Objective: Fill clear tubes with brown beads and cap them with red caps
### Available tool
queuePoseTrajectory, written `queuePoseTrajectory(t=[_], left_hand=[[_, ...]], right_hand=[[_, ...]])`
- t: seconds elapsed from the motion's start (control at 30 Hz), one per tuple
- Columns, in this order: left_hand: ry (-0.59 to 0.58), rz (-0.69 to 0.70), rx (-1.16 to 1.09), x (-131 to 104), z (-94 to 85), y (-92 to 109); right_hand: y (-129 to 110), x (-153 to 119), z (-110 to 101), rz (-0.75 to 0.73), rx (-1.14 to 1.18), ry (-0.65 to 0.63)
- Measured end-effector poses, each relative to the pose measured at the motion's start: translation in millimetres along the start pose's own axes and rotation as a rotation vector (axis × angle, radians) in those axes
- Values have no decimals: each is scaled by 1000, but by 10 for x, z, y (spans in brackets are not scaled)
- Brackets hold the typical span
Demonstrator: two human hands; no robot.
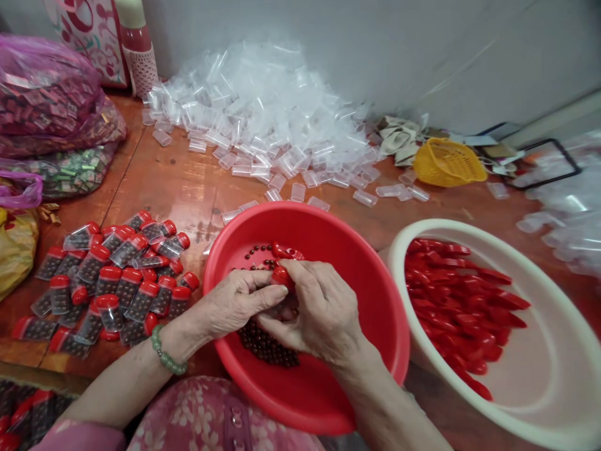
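Over the red basin (380,351), my left hand (244,299) and my right hand (323,307) meet, fingers closed on a small clear plastic container with a red cap (280,277). Most of its clear body is hidden by my fingers. Below them, dark brown balls (270,347) lie in a heap on the basin floor, and a few are scattered farther back. A red plastic piece (287,252) rests in the basin just behind my hands. On my left, a pile of red-capped containers (126,285) filled with brown balls covers the wooden table.
A cream basin (549,369) of red plastic parts (457,307) stands at right. Clear empty containers (282,125) are heaped against the wall. Beyond are a yellow basket (448,164), filled plastic bags (51,106) and a bottle (139,59) in a knitted sleeve.
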State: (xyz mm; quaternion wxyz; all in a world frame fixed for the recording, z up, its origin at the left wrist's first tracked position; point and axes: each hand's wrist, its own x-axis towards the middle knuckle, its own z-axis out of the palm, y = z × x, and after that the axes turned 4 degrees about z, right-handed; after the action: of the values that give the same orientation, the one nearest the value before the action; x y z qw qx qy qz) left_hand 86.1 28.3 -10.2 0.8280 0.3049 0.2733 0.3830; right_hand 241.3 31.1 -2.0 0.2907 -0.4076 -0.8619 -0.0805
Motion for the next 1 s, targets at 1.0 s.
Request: queuePoseTrajectory(t=[1.0], left_hand=[[208, -79, -152, 63, -49, -65]], right_hand=[[-59, 9, 105, 97, 259, -228]])
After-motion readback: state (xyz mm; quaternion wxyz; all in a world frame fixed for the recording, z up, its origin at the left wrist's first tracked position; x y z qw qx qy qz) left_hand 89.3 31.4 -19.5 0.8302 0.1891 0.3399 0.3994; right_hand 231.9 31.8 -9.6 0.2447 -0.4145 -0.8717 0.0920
